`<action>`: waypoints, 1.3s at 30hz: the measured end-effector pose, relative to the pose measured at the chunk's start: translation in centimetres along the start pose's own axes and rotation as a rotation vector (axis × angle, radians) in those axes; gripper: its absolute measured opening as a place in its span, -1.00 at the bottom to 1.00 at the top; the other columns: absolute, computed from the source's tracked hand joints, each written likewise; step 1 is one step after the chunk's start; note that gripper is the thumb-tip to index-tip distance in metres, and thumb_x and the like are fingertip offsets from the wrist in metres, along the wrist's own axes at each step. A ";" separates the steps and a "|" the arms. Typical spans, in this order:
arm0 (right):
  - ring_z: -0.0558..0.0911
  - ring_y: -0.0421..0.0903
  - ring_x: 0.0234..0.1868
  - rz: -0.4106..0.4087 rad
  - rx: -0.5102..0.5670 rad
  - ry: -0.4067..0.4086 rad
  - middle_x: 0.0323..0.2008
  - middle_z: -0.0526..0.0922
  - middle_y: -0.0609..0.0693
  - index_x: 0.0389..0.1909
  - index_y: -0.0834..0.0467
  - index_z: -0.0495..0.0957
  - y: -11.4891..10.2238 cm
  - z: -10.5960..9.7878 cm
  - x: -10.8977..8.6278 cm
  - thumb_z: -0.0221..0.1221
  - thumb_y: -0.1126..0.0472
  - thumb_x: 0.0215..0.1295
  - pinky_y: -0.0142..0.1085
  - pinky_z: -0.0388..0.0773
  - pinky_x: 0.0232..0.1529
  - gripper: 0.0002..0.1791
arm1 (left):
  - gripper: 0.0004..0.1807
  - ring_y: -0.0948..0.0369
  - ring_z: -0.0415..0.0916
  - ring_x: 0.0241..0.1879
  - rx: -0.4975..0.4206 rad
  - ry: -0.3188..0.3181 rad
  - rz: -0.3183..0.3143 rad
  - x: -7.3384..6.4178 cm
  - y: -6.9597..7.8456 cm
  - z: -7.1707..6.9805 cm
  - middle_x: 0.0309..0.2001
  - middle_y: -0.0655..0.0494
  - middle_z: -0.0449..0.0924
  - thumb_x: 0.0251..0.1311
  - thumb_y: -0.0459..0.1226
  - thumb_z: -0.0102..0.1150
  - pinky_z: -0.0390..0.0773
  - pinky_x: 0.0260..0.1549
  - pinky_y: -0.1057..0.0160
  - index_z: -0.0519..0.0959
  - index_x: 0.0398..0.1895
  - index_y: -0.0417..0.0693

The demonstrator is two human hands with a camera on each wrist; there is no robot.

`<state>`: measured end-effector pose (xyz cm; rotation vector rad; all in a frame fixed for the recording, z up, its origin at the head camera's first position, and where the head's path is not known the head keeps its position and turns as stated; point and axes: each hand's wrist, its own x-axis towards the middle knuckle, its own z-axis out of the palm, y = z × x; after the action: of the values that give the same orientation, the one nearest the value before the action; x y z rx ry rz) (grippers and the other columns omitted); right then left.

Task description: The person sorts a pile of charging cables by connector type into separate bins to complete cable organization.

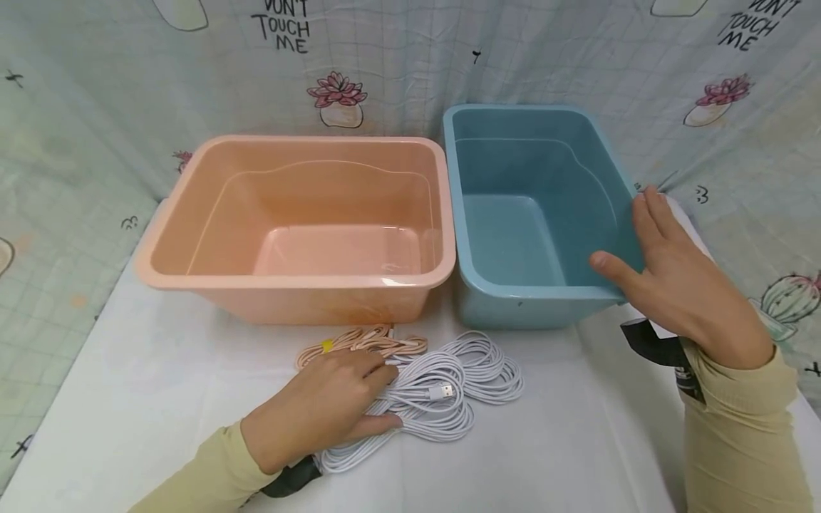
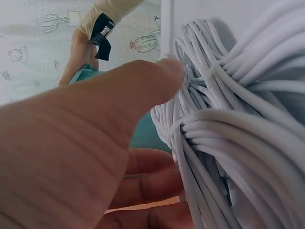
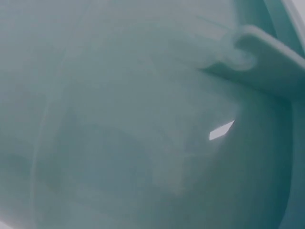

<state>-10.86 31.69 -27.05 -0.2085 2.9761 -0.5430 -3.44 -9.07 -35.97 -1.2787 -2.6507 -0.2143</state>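
My left hand pinches a coiled white USB cable on the white-covered table. In the left wrist view, the thumb lies on one side of the white coils and the fingers on the other. Just behind this hand is a beige cable bundle with a yellow tie. Another white cable coil lies to the right, overlapped by the first. My right hand rests on the right rim of the blue basin, its fingers straight and its thumb over the inside.
A peach basin stands left of the blue one, their rims side by side. Behind both hangs a printed curtain. The blue basin's wall fills the right wrist view.
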 end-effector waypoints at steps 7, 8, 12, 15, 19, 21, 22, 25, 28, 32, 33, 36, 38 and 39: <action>-0.49 0.05 0.58 -0.028 0.009 0.001 0.53 -0.61 -0.15 0.52 0.08 -0.49 0.4 0.0 -0.2 -0.09 -0.22 0.44 0.29 -0.28 0.48 -0.03 | -0.47 0.26 0.61 -0.29 -0.002 -0.062 -0.036 0.0 0.3 -0.1 -0.32 0.22 0.64 -0.07 0.19 0.37 0.60 -0.22 0.22 0.60 -0.20 0.01; -0.48 0.06 0.59 -0.034 0.007 0.004 0.53 -0.60 -0.15 0.52 0.08 -0.48 0.4 0.0 -0.2 -0.08 -0.22 0.44 0.30 -0.27 0.48 -0.03 | -0.48 0.26 0.60 -0.30 0.000 -0.062 -0.040 0.0 0.4 -0.1 -0.33 0.22 0.63 -0.08 0.18 0.39 0.60 -0.22 0.22 0.59 -0.22 0.02; -0.45 0.06 0.59 -0.050 0.005 0.017 0.54 -0.57 -0.16 0.52 0.06 -0.46 0.6 -0.1 -0.2 -0.08 -0.20 0.44 0.32 -0.24 0.47 -0.05 | -0.51 0.26 0.60 -0.32 0.008 -0.058 -0.046 0.0 0.5 -0.2 -0.35 0.22 0.63 -0.09 0.15 0.41 0.61 -0.22 0.22 0.59 -0.26 0.02; -0.45 0.04 0.59 -0.056 0.006 0.021 0.54 -0.56 -0.17 0.53 0.06 -0.44 0.6 -0.1 -0.1 -0.08 -0.20 0.45 0.31 -0.25 0.47 -0.06 | -0.51 0.26 0.59 -0.32 0.010 -0.058 -0.048 0.0 0.5 -0.2 -0.35 0.21 0.63 -0.08 0.16 0.40 0.61 -0.21 0.22 0.59 -0.27 0.01; -0.45 0.03 0.60 -0.057 0.007 0.018 0.54 -0.55 -0.17 0.53 0.06 -0.43 0.6 0.0 -0.1 -0.06 -0.21 0.43 0.30 -0.25 0.48 -0.05 | -0.51 0.26 0.59 -0.31 0.010 -0.052 -0.046 0.0 0.5 -0.1 -0.35 0.22 0.62 -0.08 0.16 0.39 0.61 -0.21 0.22 0.58 -0.28 0.02; -0.44 0.03 0.60 -0.061 -0.001 0.021 0.55 -0.54 -0.16 0.53 0.08 -0.42 0.6 0.0 -0.2 -0.04 -0.21 0.42 0.29 -0.23 0.48 -0.03 | -0.52 0.26 0.59 -0.32 0.007 -0.046 -0.043 0.0 0.5 0.0 -0.37 0.22 0.61 -0.07 0.16 0.39 0.60 -0.22 0.22 0.57 -0.29 0.02; -0.43 0.04 0.60 -0.062 -0.003 0.024 0.55 -0.54 -0.15 0.53 0.08 -0.42 0.6 0.0 -0.2 -0.04 -0.21 0.42 0.30 -0.23 0.48 -0.03 | -0.52 0.26 0.59 -0.33 0.005 -0.043 -0.041 0.0 0.5 0.0 -0.37 0.23 0.60 -0.07 0.16 0.39 0.60 -0.23 0.22 0.57 -0.30 0.02; -0.41 0.07 0.60 -0.071 -0.015 0.036 0.56 -0.53 -0.12 0.53 0.10 -0.41 0.6 0.1 -0.2 -0.02 -0.21 0.40 0.30 -0.20 0.48 -0.01 | -0.53 0.26 0.58 -0.33 0.000 -0.043 -0.033 0.0 0.5 0.1 -0.38 0.22 0.60 -0.07 0.16 0.39 0.60 -0.24 0.22 0.57 -0.30 0.02; -0.40 0.08 0.60 -0.077 -0.019 0.045 0.56 -0.52 -0.12 0.53 0.10 -0.41 0.6 0.2 -0.1 0.00 -0.21 0.39 0.29 -0.20 0.48 0.01 | -0.53 0.26 0.59 -0.33 0.000 -0.039 -0.024 0.0 0.4 0.3 -0.38 0.22 0.60 -0.06 0.16 0.39 0.60 -0.24 0.22 0.58 -0.30 0.02; -0.39 0.08 0.60 -0.078 -0.019 0.043 0.56 -0.52 -0.13 0.53 0.10 -0.40 0.7 0.2 -0.1 0.02 -0.22 0.38 0.29 -0.19 0.48 0.02 | -0.57 0.26 0.58 -0.34 0.003 -0.036 -0.015 -0.1 0.3 0.5 -0.39 0.22 0.60 -0.04 0.13 0.38 0.59 -0.26 0.23 0.58 -0.32 0.02; -0.39 0.08 0.60 -0.078 -0.019 0.044 0.56 -0.53 -0.13 0.53 0.10 -0.40 0.7 0.2 -0.1 0.02 -0.22 0.38 0.28 -0.18 0.48 0.02 | -0.58 0.26 0.58 -0.35 0.003 -0.036 -0.014 0.0 0.3 0.4 -0.39 0.22 0.60 -0.03 0.12 0.38 0.59 -0.27 0.23 0.58 -0.33 0.02; -0.39 0.07 0.60 -0.076 -0.015 0.041 0.56 -0.53 -0.14 0.53 0.11 -0.40 0.7 0.2 -0.1 0.02 -0.22 0.37 0.28 -0.19 0.49 0.02 | -0.60 0.27 0.58 -0.37 0.002 -0.039 -0.016 0.0 0.3 0.4 -0.41 0.23 0.60 -0.02 0.12 0.37 0.59 -0.29 0.24 0.59 -0.36 0.02; -0.40 0.06 0.60 -0.074 -0.010 0.040 0.56 -0.53 -0.14 0.53 0.11 -0.39 0.7 0.1 -0.1 0.03 -0.22 0.38 0.27 -0.20 0.49 0.02 | -0.61 0.27 0.58 -0.38 0.002 -0.043 -0.022 0.0 0.2 0.4 -0.42 0.23 0.61 -0.01 0.12 0.37 0.58 -0.31 0.24 0.60 -0.37 0.03; -0.40 0.06 0.60 -0.073 -0.006 0.041 0.56 -0.53 -0.14 0.53 0.11 -0.39 0.7 0.1 -0.1 0.03 -0.22 0.38 0.26 -0.20 0.49 0.02 | -0.62 0.27 0.59 -0.39 0.000 -0.048 -0.029 0.0 0.3 0.3 -0.43 0.23 0.62 0.00 0.12 0.36 0.58 -0.32 0.24 0.60 -0.38 0.03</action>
<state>-10.83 32.33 -27.42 -0.3110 3.0198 -0.5531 -3.28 -8.81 -36.25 -1.2610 -2.7108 -0.1898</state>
